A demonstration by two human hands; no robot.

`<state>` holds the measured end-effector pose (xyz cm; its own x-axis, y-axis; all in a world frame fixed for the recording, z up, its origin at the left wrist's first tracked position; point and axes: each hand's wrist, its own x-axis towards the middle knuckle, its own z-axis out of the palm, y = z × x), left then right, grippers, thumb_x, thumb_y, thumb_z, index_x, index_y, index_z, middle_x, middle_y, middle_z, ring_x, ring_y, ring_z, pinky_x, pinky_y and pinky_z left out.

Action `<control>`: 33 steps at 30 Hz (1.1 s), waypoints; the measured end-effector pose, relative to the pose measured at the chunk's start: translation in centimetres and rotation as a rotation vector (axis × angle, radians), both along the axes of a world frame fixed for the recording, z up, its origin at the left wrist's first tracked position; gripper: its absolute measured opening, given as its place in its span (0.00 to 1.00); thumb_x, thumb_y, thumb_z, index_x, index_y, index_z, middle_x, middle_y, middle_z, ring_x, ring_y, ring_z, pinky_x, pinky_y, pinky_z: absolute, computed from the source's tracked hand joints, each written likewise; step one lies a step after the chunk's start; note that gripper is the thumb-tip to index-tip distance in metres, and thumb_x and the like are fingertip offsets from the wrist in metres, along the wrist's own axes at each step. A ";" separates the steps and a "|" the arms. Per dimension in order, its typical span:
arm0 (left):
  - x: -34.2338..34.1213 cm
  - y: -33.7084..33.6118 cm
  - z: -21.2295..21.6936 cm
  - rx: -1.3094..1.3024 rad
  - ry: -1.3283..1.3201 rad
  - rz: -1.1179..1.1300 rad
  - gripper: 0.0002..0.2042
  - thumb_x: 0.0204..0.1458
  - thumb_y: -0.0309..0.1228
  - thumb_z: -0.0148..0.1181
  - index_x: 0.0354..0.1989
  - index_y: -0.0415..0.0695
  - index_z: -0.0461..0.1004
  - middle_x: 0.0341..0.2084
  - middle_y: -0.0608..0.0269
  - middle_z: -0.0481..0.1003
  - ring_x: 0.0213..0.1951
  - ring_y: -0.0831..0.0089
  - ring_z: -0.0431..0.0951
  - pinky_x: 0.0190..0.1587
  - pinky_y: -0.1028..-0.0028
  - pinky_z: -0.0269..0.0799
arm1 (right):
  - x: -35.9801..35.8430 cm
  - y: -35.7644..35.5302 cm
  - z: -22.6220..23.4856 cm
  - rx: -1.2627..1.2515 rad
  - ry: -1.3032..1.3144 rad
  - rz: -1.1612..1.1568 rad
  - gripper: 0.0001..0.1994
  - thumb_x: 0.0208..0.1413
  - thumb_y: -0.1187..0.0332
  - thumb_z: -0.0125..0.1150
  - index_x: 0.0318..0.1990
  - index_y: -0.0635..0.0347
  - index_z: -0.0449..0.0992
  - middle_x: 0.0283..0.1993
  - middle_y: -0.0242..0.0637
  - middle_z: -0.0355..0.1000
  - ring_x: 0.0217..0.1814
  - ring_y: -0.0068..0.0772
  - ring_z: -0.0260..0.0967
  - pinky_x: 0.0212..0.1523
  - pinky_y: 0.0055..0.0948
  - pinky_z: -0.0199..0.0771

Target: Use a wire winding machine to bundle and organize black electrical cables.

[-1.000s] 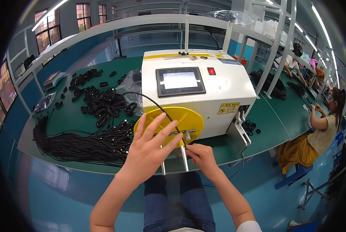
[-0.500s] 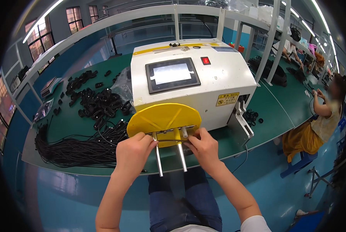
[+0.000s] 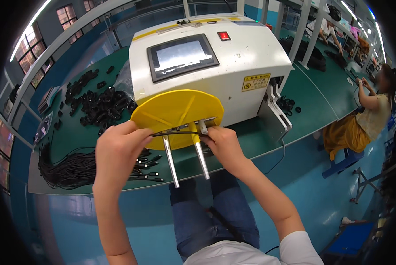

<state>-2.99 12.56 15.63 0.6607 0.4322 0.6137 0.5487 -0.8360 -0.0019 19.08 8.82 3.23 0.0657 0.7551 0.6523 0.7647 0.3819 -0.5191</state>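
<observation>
A black cable (image 3: 176, 133) runs across the front of a yellow disc (image 3: 162, 110) on a white winding machine (image 3: 233, 48). My left hand (image 3: 118, 148) pinches the cable at the disc's left edge. Its other end is gripped between the fingers of my right hand (image 3: 224, 145), close to the metal clamp piece (image 3: 203, 127) on the disc. Two metal rods (image 3: 171, 163) stick out of the disc towards me, just below the cable. Beyond my left hand lies a bundle of black cables (image 3: 74, 170) with plugs pointing right.
Coiled black cables (image 3: 103, 106) are heaped on the green table (image 3: 237, 152) left of the machine. The machine carries a screen (image 3: 182, 55) and a red switch (image 3: 224, 35). A metal bracket (image 3: 273, 117) juts out at its right. Another person (image 3: 361, 119) sits at the far right.
My left hand has moved left and a little up, drawing away from my right hand, with more cable showing between them. The view has shifted, and the machine appears higher in it.
</observation>
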 end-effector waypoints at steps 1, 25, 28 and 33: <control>-0.3 -0.4 0.0 -0.053 -0.022 0.005 0.05 0.44 0.28 0.63 0.25 0.40 0.75 0.17 0.60 0.68 0.20 0.63 0.70 0.23 0.68 0.65 | 0.0 0.0 -0.1 -0.028 0.021 0.022 0.05 0.45 0.75 0.62 0.31 0.66 0.74 0.24 0.44 0.69 0.27 0.46 0.68 0.29 0.36 0.68; -1.6 0.4 -3.5 -0.384 -0.217 0.083 0.04 0.51 0.22 0.57 0.30 0.32 0.73 0.18 0.59 0.68 0.20 0.74 0.64 0.24 0.76 0.58 | 1.7 0.1 2.5 -0.088 -0.046 0.149 0.03 0.46 0.76 0.60 0.28 0.66 0.73 0.23 0.45 0.70 0.27 0.45 0.71 0.28 0.34 0.71; -1.5 0.4 -3.8 -0.383 -0.236 0.079 0.04 0.51 0.22 0.57 0.30 0.32 0.73 0.18 0.60 0.68 0.20 0.74 0.64 0.25 0.76 0.58 | 1.9 0.4 2.6 -0.050 -0.108 0.156 0.03 0.45 0.75 0.60 0.27 0.65 0.73 0.23 0.45 0.70 0.27 0.46 0.70 0.28 0.36 0.71; -0.8 0.3 -4.2 -0.333 -0.225 0.050 0.04 0.50 0.23 0.58 0.29 0.34 0.75 0.18 0.58 0.69 0.19 0.69 0.65 0.23 0.73 0.59 | 2.1 0.8 2.0 -0.055 -0.279 0.088 0.04 0.45 0.74 0.61 0.25 0.64 0.72 0.22 0.44 0.70 0.27 0.48 0.70 0.28 0.38 0.71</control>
